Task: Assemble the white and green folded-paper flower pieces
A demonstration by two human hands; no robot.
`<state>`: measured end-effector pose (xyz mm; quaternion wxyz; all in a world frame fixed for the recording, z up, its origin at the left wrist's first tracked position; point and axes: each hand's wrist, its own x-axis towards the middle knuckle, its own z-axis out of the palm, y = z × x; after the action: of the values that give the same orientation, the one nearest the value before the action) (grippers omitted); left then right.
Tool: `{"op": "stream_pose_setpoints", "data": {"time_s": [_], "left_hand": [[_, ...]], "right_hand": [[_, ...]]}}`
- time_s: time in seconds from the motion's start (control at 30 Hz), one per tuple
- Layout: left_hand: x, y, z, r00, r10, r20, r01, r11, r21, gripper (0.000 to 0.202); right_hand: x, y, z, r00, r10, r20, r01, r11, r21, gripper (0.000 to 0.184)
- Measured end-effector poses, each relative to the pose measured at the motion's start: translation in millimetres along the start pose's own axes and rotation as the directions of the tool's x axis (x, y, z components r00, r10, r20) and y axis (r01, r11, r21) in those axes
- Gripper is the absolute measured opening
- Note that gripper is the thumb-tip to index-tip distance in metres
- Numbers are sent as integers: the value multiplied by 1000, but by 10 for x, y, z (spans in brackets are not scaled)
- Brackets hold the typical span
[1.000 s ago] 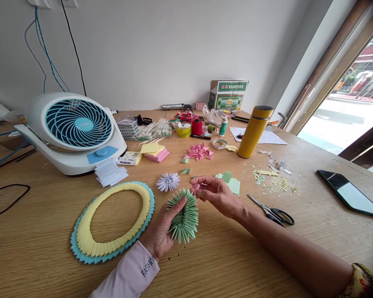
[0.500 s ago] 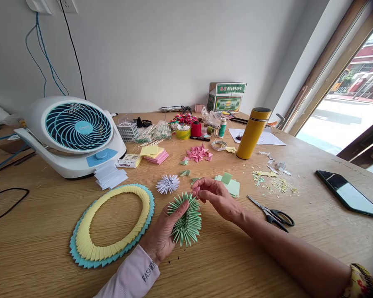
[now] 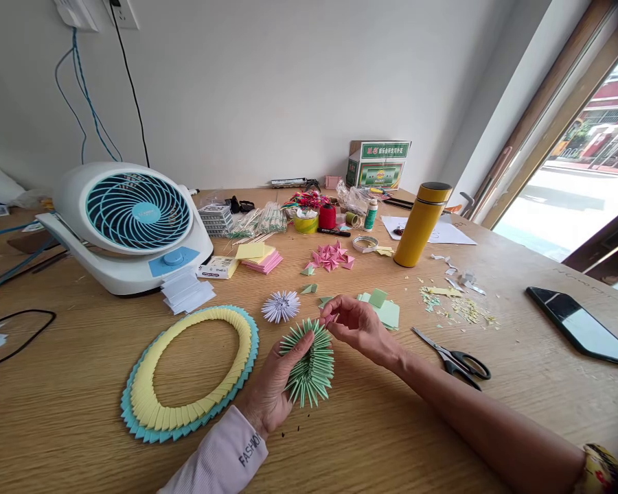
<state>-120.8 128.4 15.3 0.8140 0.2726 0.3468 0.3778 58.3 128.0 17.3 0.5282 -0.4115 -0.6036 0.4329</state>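
My left hand grips a spiky green ring of folded paper pieces, thumb over its top and fingers behind it. At the ring's upper edge, my right hand pinches a small pink folded paper piece. Whether the pink piece touches the green points I cannot tell. Just beyond the hands lie a white spiky paper rosette and a heap of pink folded pieces. To the left rests a large yellow and blue paper ring.
Scissors lie right of my right forearm, near a phone. Green paper squares sit behind my right hand. A yellow bottle stands farther back among paper scraps. A white fan occupies the back left.
The pink piece has turned slightly in my right fingers at the green ring's edge. My left hand keeps its hold. The whole view has shifted a little.
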Motion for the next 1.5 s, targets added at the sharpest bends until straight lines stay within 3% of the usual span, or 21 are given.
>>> {"op": "stream_pose_setpoints", "data": {"time_s": [0.17,0.4,0.5,0.6,0.7,0.8,1.0,1.17,1.37,1.5], "left_hand": [[0,0,-22,999,31,19,-31,1000,-5,35],[-14,29,-13,1000,15,-9,-15,999,-29,23],[-3,37,-6,999,-14,-34,12,998,-57,16],[7,47,2,999,-42,-29,39,992,-119,15],[4,59,7,998,-60,13,62,978,-199,17],[1,73,11,996,-83,45,92,959,-267,22],[18,88,11,990,-107,88,130,935,-330,25],[16,60,-6,994,-99,55,111,952,-284,19],[15,18,-18,998,-55,10,56,979,-194,14],[8,30,-11,997,-72,10,72,964,-255,13]], "right_hand": [[-2,-79,-34,1000,-28,-10,27,996,-80,17],[-11,-48,-78,1000,-8,28,15,970,-243,14],[-13,-32,-62,999,11,44,-4,986,-168,15],[-5,-14,-23,997,47,62,-48,999,17,21],[7,4,17,996,72,60,-83,971,222,28],[9,-1,29,995,69,74,-89,948,307,31],[-8,-37,6,994,54,96,-82,946,314,29],[-5,-34,30,994,71,79,-92,946,309,36],[-29,-85,66,994,92,64,-100,984,145,31],[-38,-101,61,994,87,71,-95,988,125,33]]}}
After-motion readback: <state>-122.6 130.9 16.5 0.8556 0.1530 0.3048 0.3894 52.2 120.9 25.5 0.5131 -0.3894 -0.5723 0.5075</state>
